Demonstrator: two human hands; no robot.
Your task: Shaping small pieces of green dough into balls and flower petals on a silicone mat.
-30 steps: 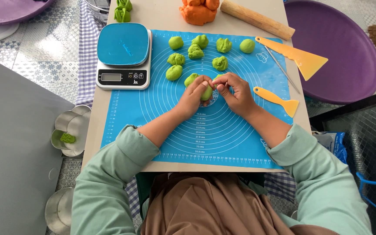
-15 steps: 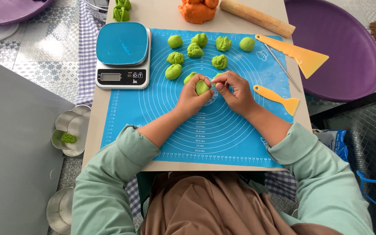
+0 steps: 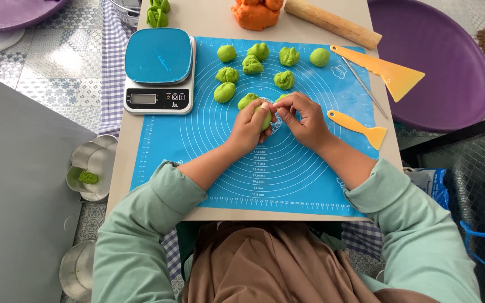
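Note:
Over the middle of a blue silicone baking mat (image 3: 209, 179), my left hand (image 3: 249, 126) holds a green dough ball (image 3: 265, 116). My right hand (image 3: 304, 118) pinches at the same ball with its fingertips from the right. Just behind my hands lie more green dough pieces (image 3: 246, 101), and several green dough balls (image 3: 227, 54) sit in two rows toward the far edge of the mat.
A blue-topped kitchen scale (image 3: 159, 70) stands at the mat's left. An orange dough lump (image 3: 256, 14) and a wooden rolling pin (image 3: 332, 23) lie at the back. Two yellow plastic scrapers (image 3: 385, 66) (image 3: 360, 126) and a thin metal rod (image 3: 364, 87) lie right. A purple basin (image 3: 439, 62) sits beyond the table edge.
My hands have stayed in place and kept working the green ball, turning it slightly between the fingers. Nothing else has moved.

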